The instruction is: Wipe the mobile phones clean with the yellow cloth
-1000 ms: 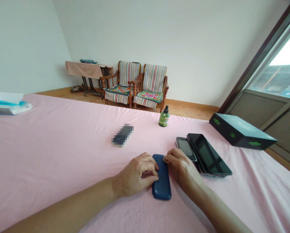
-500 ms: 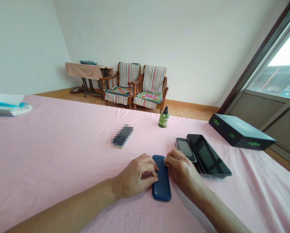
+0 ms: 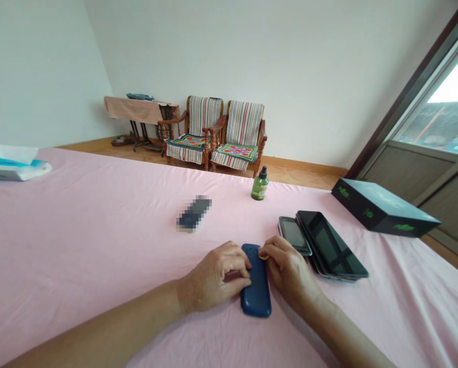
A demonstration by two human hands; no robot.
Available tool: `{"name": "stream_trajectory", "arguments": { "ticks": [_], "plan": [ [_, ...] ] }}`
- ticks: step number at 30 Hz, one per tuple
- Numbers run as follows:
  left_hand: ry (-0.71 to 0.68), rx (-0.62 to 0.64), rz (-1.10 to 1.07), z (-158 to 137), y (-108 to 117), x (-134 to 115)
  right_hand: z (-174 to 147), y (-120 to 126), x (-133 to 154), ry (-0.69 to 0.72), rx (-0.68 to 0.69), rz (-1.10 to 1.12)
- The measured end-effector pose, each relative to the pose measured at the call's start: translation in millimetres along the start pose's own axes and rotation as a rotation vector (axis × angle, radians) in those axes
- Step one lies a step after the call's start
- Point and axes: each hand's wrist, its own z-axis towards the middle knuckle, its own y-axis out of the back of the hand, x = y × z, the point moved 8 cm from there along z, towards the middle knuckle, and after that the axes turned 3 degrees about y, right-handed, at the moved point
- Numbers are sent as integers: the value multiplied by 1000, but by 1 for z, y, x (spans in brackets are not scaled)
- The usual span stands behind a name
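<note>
A dark blue mobile phone (image 3: 256, 294) lies on the pink cloth with its back, a round-patterned patch near the top, facing up. From the left, my left hand (image 3: 223, 276) steadies it, thumb and fingertips pressed on its back and edge. My right hand (image 3: 290, 266) is closed in a pinch at the phone's upper right corner. Between those fingertips shows a small tan piece (image 3: 263, 256), too little of it visible to name. Right of that hand lie a grey phone (image 3: 295, 236) and a stack of dark tablets (image 3: 332, 245).
A pixelated dark object (image 3: 194, 213) lies farther back on the cloth (image 3: 98, 220). Behind stands a green spray bottle (image 3: 260, 188). A black box (image 3: 382, 207) sits at the right edge, a tissue pack (image 3: 18, 168) at the far left. Two chairs (image 3: 236, 133) stand beyond.
My right fingertips have shifted slightly at the phone's top corner, and more of the tan piece shows. My left hand stays on the phone. The view has moved very slightly.
</note>
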Motion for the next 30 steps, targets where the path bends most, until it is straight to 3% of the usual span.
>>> {"name": "stream_trajectory", "arguments": {
  "ticks": [22, 30],
  "plan": [
    [11, -11, 11, -1, -1, 1, -2, 0, 3, -42, -19, 39],
    [24, -15, 8, 0, -1, 4, 1, -9, 21, 72, 11, 112]
  ]
}}
